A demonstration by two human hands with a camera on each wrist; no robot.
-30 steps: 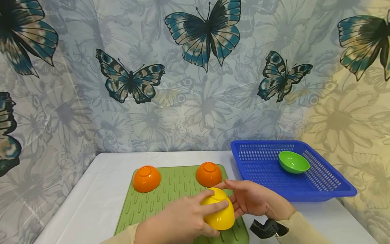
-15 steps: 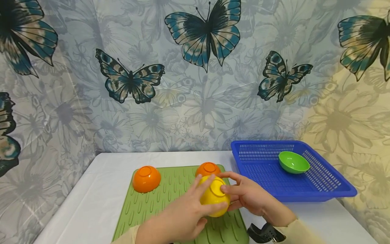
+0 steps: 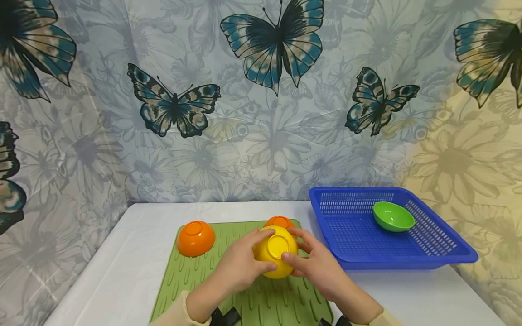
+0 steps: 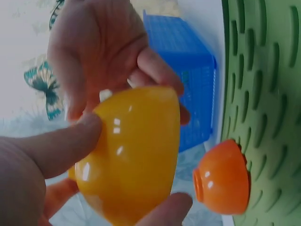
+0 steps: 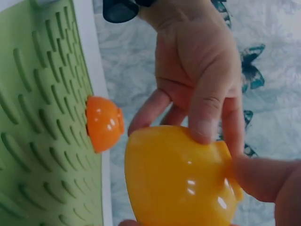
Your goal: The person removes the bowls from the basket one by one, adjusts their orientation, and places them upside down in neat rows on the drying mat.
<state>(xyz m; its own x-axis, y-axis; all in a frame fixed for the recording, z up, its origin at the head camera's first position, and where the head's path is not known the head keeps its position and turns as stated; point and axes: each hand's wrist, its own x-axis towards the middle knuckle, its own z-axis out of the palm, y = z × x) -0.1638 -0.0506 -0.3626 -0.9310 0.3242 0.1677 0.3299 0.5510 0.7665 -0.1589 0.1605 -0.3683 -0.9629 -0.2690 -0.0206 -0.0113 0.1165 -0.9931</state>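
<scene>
Above the green mat [image 3: 240, 299], both hands hold a yellow bowl [image 3: 267, 267], its ringed base facing up and toward the head camera. My left hand [image 3: 240, 262] grips the left side, fingers and thumb spread round the wall. From the right, my right hand [image 3: 318, 265] pinches it, with the thumb close to the base ring. Both wrist views show the bowl [image 4: 136, 146] between the hands, clear of the mat. Upside down on the mat, one orange bowl [image 3: 196, 238] stands at the back left. A second orange bowl [image 3: 279, 221] is partly hidden behind the yellow one.
A blue basket [image 3: 350, 258] with mesh walls stands at the right of the white table [image 3: 110, 262]. Inside it, toward the right, lies a green bowl [image 3: 393, 217]. A butterfly-print cloth [image 3: 261, 158] hangs right behind the table.
The yellow bowl has moved up and slightly left, and its base has tilted toward the head camera. My right hand has closed onto its side; my left hand has shifted its grip.
</scene>
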